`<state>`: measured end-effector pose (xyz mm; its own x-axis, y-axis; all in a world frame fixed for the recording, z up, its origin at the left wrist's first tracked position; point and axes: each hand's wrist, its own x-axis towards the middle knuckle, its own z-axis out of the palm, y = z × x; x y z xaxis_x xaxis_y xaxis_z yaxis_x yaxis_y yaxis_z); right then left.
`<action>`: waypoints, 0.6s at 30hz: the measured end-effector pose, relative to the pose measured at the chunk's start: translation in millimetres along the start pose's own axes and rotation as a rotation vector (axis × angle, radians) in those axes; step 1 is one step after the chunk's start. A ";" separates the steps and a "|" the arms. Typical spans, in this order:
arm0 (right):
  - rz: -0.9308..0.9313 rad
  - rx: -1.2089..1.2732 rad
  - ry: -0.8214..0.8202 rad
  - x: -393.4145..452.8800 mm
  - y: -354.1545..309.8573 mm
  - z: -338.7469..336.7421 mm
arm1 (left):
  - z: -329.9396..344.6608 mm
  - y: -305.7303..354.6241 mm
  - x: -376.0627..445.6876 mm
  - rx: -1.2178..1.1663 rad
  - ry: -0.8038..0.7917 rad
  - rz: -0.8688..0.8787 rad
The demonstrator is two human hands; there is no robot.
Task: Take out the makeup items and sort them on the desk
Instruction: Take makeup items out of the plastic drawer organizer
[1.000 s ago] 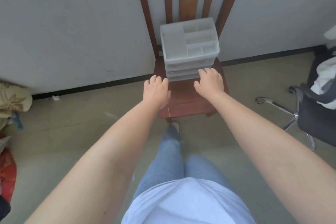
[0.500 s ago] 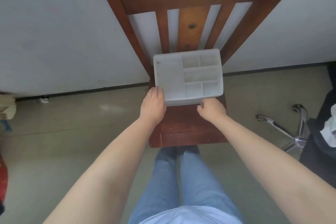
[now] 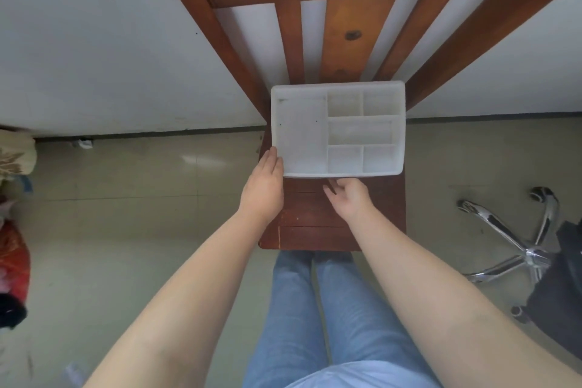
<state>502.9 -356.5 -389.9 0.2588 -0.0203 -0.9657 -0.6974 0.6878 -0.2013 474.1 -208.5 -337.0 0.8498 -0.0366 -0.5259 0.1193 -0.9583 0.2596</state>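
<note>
A white plastic organizer [image 3: 300, 132] stands on the seat of a brown wooden chair [image 3: 315, 231]. I look straight down on its top tray, whose compartments show nothing inside. The drawers below are hidden from this angle, and no makeup items are in sight. My left hand [image 3: 264, 186] lies with straight fingers against the organizer's front left corner. My right hand [image 3: 349, 198] reaches to the middle of the organizer's front, thumb out to the left. Its fingertips disappear under the tray's front edge.
The chair's slatted backrest [image 3: 346, 41] rises close to my head, against a white wall. A chrome office-chair base [image 3: 516, 236] with a dark seat stands on the floor at the right. Red and black bags [image 3: 12, 258] lie at the left edge.
I have leaned in over the chair, so the organizer fills more of the view. My right hand slid from the front right corner to the middle of the front. The left hand stays at the left corner.
</note>
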 end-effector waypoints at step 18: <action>0.028 -0.287 0.047 -10.0 32.9 -38.8 | -8.9 -18.7 -2.5 0.075 -0.149 0.090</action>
<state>451.5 -361.8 -393.2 0.2102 -0.0421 -0.9767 -0.8662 0.4552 -0.2061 474.3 -188.0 -333.3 0.7694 -0.1590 -0.6187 0.0030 -0.9676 0.2524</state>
